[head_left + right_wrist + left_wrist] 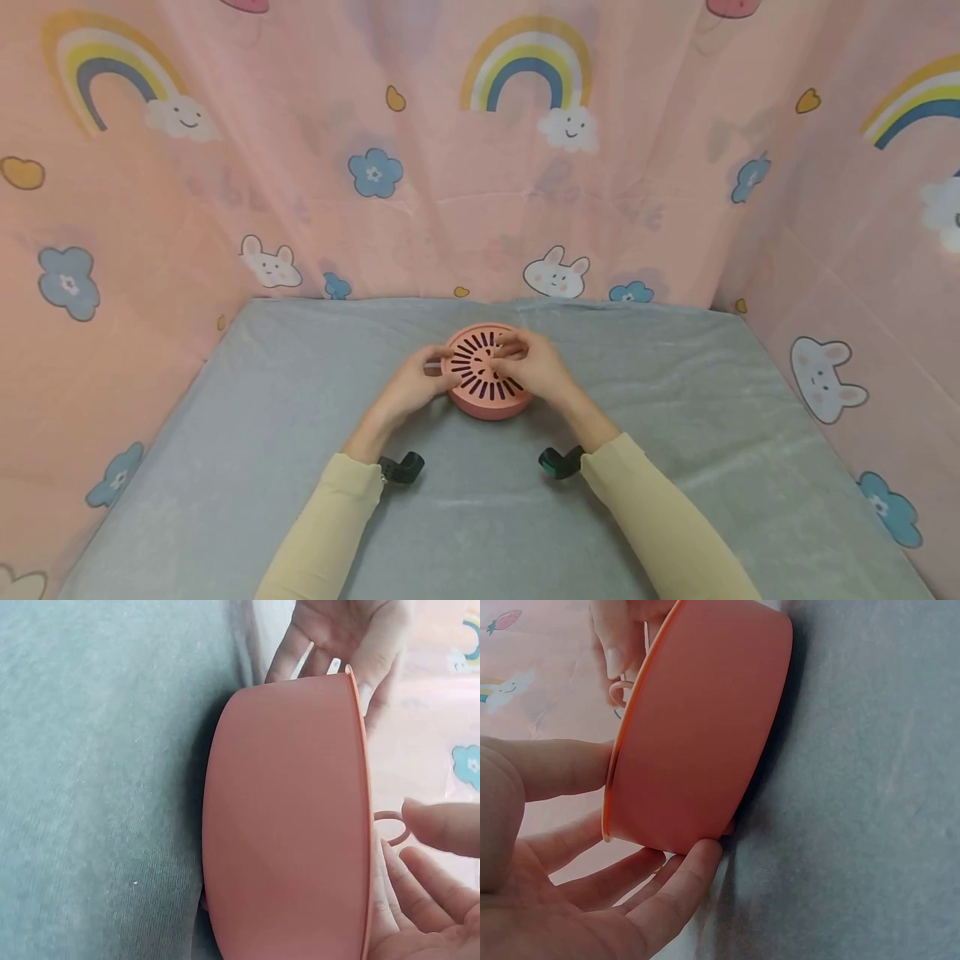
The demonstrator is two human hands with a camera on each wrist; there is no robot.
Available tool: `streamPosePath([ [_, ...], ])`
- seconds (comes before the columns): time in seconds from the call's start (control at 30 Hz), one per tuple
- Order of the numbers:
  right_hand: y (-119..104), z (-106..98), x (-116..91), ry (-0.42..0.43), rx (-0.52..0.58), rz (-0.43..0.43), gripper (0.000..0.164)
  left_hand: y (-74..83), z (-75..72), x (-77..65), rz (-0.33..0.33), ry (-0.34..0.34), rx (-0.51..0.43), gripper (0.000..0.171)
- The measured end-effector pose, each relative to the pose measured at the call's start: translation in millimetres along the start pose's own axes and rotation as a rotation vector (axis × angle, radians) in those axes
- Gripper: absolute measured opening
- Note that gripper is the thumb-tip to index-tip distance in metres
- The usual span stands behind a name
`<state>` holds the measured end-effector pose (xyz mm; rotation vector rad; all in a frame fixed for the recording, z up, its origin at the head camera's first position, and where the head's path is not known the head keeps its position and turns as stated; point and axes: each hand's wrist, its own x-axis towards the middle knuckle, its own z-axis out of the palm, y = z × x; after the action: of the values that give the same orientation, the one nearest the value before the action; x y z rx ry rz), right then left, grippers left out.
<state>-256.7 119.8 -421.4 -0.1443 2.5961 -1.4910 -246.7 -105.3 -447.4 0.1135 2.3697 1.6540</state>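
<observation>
Pink curtains (450,217) frame, in head view, a grey counter (480,533) bearing a round box (489,408) with slotted lid (474,367). Left wrist view: left hand (562,919) grips the box's side. Right wrist view: right hand (435,907) pinches the lid's ring (388,815).

Back wall: pink fabric hanging (465,221), lightly creased, meeting the table's far edge. Side walls: matching left panel (142,350) and right panel (757,258). Printed motifs: rainbow (527,50), smiling cloud (572,130), blue flower (375,173), white rabbit head (555,277), yellow heart (808,101), strawberry (507,619). Furniture: table, covered in grey-blue plush cloth (480,517), faintly wrinkled. Light: soft, diffuse; left panel warmer in tone.
</observation>
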Motion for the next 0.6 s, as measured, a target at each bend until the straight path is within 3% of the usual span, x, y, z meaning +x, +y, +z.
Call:
streamPosePath([
  [0.6,-1.3,3.1,14.1,-0.107,0.208,0.09,0.045,1.9,-0.2,0.8,-0.032,0.026,0.02,0.054],
])
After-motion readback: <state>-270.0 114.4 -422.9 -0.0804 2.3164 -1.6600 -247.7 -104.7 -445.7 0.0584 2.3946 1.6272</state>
